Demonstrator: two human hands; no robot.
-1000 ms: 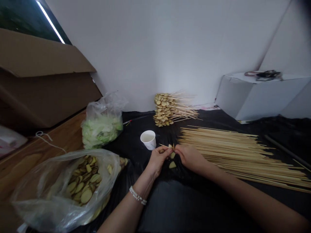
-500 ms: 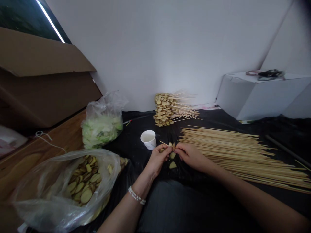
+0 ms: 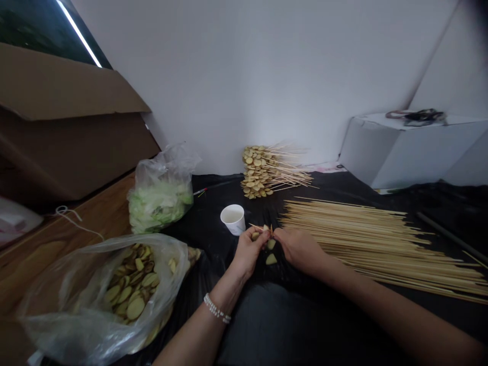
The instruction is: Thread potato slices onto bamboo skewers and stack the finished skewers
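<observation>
Cup [image 3: 232,218]: white, round-rimmed, paper-looking; landmark.

Left hand [image 3: 247,250], right of the cup, nearer me: my thumb and fingers pinched on a slice [image 3: 266,228] and a skewer [image 3: 255,226], its tip toward the cup.

Right hand [image 3: 299,248], farther right: my fingers curled beside the slice; what they clamp, if anything, I cannot tell.

Handling, my judgement: steady the flat faces, push straight and slowly against splitting, fingertips off the point.

Loose slices [image 3: 271,260], right of and nearer than the cup: pale, wedge-like.

Skewer pile [image 3: 351,234], well right: thin, straight, wooden.

Bundle [image 3: 257,170], beyond: overlapping roundish slices, sticks fanning right.

Bag [image 3: 72,325], left and nearer: clear, crumpled plastic, slices inside.

Sheet [image 3: 267,325], beneath: black, creased.
</observation>
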